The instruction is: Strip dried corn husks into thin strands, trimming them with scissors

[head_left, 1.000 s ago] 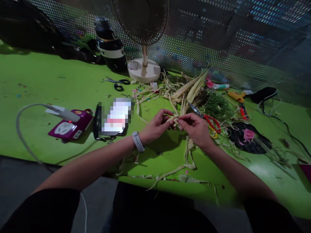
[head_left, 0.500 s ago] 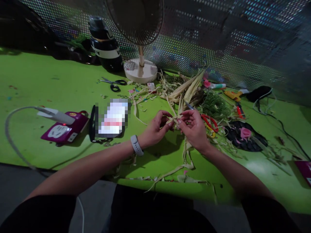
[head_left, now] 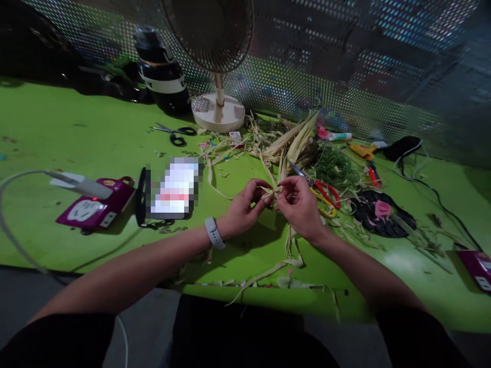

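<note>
Remotely, my left hand (head_left: 245, 207) and right hand (head_left: 301, 208) pinch pale husk strips (head_left: 275, 192), apparently mid-twist; next likely calls for steady tension.

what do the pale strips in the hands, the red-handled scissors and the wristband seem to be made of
Pale strips: probably dried plant husk, matte; they look creased and fibrous.
Red-handled scissors: likely metal blades, given their grey sheen, and plastic handles, given the even red.
Wristband: perhaps matte silicone, being smooth and plain, though the texture is too small to be sure.
</note>
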A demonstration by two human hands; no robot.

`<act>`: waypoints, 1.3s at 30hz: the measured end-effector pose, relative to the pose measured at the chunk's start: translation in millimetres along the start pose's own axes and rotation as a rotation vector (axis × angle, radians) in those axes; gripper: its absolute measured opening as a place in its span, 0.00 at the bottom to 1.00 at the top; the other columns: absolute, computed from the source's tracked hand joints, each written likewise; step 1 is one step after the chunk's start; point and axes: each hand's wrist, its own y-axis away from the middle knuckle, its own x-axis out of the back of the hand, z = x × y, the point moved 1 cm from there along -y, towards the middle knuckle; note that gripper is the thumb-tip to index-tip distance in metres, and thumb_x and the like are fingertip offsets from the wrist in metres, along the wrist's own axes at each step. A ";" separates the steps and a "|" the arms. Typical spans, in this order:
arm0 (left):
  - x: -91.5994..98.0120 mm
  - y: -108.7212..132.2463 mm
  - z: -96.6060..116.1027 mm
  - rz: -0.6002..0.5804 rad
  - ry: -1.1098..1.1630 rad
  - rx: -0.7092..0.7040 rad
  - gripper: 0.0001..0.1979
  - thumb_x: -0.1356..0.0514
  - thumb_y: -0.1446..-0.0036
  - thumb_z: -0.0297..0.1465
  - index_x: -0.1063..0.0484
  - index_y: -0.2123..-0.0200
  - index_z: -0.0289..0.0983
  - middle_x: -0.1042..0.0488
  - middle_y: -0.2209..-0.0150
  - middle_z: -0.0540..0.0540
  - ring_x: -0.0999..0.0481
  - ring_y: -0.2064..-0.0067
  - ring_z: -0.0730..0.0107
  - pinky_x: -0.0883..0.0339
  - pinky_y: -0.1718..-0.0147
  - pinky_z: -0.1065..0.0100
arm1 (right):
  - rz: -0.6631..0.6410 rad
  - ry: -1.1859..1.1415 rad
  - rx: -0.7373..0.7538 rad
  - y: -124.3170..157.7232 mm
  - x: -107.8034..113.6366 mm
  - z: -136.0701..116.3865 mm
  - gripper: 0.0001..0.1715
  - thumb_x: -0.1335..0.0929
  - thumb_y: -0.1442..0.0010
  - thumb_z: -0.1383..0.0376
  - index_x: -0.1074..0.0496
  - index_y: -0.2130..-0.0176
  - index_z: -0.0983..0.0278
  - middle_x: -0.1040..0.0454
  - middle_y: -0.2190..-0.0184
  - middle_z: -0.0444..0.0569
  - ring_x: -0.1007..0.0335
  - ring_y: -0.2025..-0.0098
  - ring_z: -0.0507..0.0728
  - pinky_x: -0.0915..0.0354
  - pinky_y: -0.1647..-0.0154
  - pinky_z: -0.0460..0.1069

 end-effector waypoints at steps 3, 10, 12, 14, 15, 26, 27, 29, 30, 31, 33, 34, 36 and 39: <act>0.0 0.8 1.0 -0.010 -0.071 -0.026 0.13 0.45 0.37 0.38 0.40 0.55 0.37 0.27 0.67 0.47 0.26 0.65 0.72 0.33 0.66 0.71 | 0.003 0.077 0.033 -0.4 0.7 -2.7 0.16 0.33 0.50 0.72 0.34 0.60 0.60 0.35 0.76 0.38 0.39 0.76 0.48 0.38 0.76 0.44; 4.7 -2.0 1.0 0.037 -0.018 -0.029 0.14 0.44 0.38 0.39 0.40 0.55 0.36 0.29 0.69 0.48 0.28 0.66 0.72 0.34 0.65 0.69 | -0.038 0.009 -0.005 -3.1 6.8 -3.7 0.08 0.31 0.42 0.62 0.32 0.61 0.61 0.26 0.69 0.45 0.28 0.70 0.52 0.31 0.71 0.47; 5.7 -2.9 1.1 0.042 -0.005 -0.031 0.14 0.44 0.38 0.39 0.40 0.55 0.37 0.30 0.69 0.48 0.28 0.66 0.72 0.34 0.66 0.69 | -0.049 -0.006 -0.004 -2.3 7.4 -4.1 0.09 0.30 0.42 0.60 0.31 0.62 0.62 0.25 0.69 0.46 0.27 0.70 0.53 0.29 0.70 0.48; 6.3 -3.5 1.2 0.047 0.006 -0.034 0.14 0.44 0.38 0.39 0.40 0.55 0.37 0.30 0.69 0.48 0.29 0.67 0.72 0.35 0.66 0.70 | -0.055 0.006 0.014 -1.5 7.4 -4.6 0.10 0.29 0.44 0.61 0.30 0.63 0.62 0.24 0.68 0.47 0.26 0.69 0.53 0.28 0.68 0.48; 6.7 -3.8 1.0 0.052 0.011 -0.034 0.14 0.44 0.38 0.39 0.40 0.55 0.36 0.30 0.69 0.49 0.29 0.67 0.73 0.35 0.67 0.70 | -0.056 0.011 0.020 -1.4 7.5 -4.7 0.10 0.29 0.44 0.61 0.30 0.63 0.62 0.24 0.68 0.47 0.25 0.68 0.53 0.27 0.67 0.48; 4.6 -3.9 -4.0 0.131 0.061 -0.070 0.15 0.43 0.38 0.39 0.40 0.55 0.36 0.28 0.69 0.49 0.27 0.67 0.73 0.35 0.67 0.72 | 0.040 -0.176 -0.098 -4.5 8.1 -2.0 0.16 0.25 0.49 0.62 0.27 0.60 0.64 0.22 0.67 0.46 0.24 0.66 0.52 0.25 0.63 0.47; 4.0 -3.7 -4.1 0.145 0.066 -0.072 0.15 0.42 0.39 0.39 0.40 0.55 0.36 0.28 0.69 0.49 0.27 0.67 0.73 0.35 0.67 0.72 | 0.056 -0.186 -0.087 -4.3 7.2 -1.3 0.16 0.25 0.49 0.63 0.27 0.60 0.63 0.21 0.66 0.46 0.24 0.66 0.52 0.25 0.62 0.47; 2.7 -3.0 -4.6 0.172 0.079 -0.070 0.15 0.42 0.39 0.39 0.40 0.55 0.37 0.28 0.69 0.49 0.27 0.67 0.74 0.34 0.67 0.71 | 0.074 -0.189 -0.055 -3.9 5.5 0.1 0.14 0.26 0.48 0.63 0.25 0.61 0.63 0.20 0.66 0.47 0.23 0.65 0.52 0.25 0.62 0.48; 2.1 -2.6 -5.0 0.179 0.088 -0.067 0.15 0.42 0.39 0.39 0.40 0.55 0.37 0.28 0.69 0.49 0.27 0.67 0.74 0.34 0.66 0.71 | 0.080 -0.175 -0.027 -3.7 5.0 0.7 0.12 0.26 0.47 0.63 0.25 0.61 0.63 0.20 0.65 0.47 0.23 0.65 0.52 0.25 0.61 0.49; 1.5 -2.2 -5.6 0.186 0.097 -0.065 0.15 0.42 0.39 0.39 0.40 0.55 0.37 0.27 0.69 0.49 0.27 0.67 0.74 0.33 0.66 0.71 | 0.083 -0.148 0.011 -3.6 4.8 0.9 0.11 0.27 0.46 0.63 0.24 0.61 0.63 0.20 0.65 0.47 0.23 0.65 0.53 0.26 0.60 0.49; 0.4 -1.4 -6.7 0.195 0.106 -0.070 0.15 0.42 0.39 0.39 0.40 0.55 0.37 0.27 0.68 0.49 0.26 0.66 0.74 0.32 0.65 0.70 | 0.078 -0.071 0.113 -3.5 5.0 0.2 0.07 0.28 0.44 0.65 0.22 0.62 0.62 0.20 0.65 0.48 0.24 0.63 0.53 0.26 0.60 0.50; -0.1 -1.0 -7.2 0.198 0.101 -0.074 0.15 0.42 0.39 0.39 0.40 0.55 0.37 0.27 0.67 0.48 0.26 0.65 0.73 0.32 0.64 0.70 | 0.075 -0.033 0.168 -3.5 5.4 -0.6 0.07 0.29 0.44 0.66 0.21 0.62 0.62 0.20 0.65 0.48 0.24 0.63 0.53 0.27 0.59 0.50; -0.9 -0.5 -7.9 0.198 0.079 -0.083 0.14 0.42 0.38 0.37 0.41 0.55 0.37 0.27 0.67 0.47 0.25 0.64 0.73 0.31 0.62 0.69 | 0.067 0.023 0.242 -3.4 6.3 -2.3 0.07 0.30 0.43 0.68 0.21 0.63 0.62 0.21 0.66 0.48 0.25 0.63 0.54 0.27 0.60 0.50; -1.7 0.1 -8.0 0.189 0.033 -0.101 0.12 0.44 0.37 0.35 0.41 0.55 0.37 0.27 0.66 0.47 0.24 0.63 0.73 0.30 0.61 0.69 | 0.056 0.060 0.261 -3.1 7.3 -4.2 0.09 0.30 0.43 0.69 0.20 0.62 0.62 0.21 0.66 0.48 0.25 0.64 0.53 0.28 0.62 0.50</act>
